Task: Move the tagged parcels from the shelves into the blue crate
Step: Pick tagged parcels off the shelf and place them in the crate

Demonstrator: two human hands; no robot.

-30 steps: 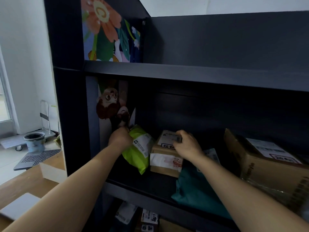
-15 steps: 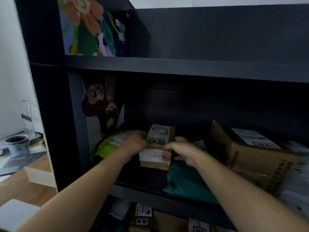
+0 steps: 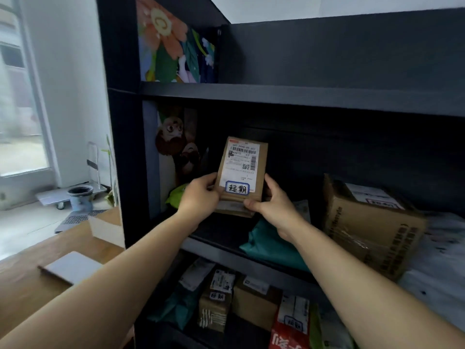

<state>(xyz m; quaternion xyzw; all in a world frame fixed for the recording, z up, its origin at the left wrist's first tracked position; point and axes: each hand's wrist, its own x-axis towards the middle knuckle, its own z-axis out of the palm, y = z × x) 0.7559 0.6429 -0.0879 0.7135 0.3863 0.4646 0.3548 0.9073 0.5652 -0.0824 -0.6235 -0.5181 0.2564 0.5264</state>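
Small brown parcel (image 3: 241, 172) at frame centre, held upright in front of middle shelf (image 3: 251, 250), label side facing camera, blue-bordered tag (image 3: 237, 188) at label bottom. Left hand (image 3: 200, 195) grips parcel's left lower edge, right hand (image 3: 273, 200) grips right lower edge; both closed around it. Green bag (image 3: 176, 195) behind left hand, teal bag (image 3: 269, 245) under right wrist. Big cardboard box (image 3: 372, 222) right of centre on same shelf. Lower shelf, bottom centre: more tagged parcels (image 3: 219, 295). Wooden counter (image 3: 32, 285) lower left. Blue crate not visible.
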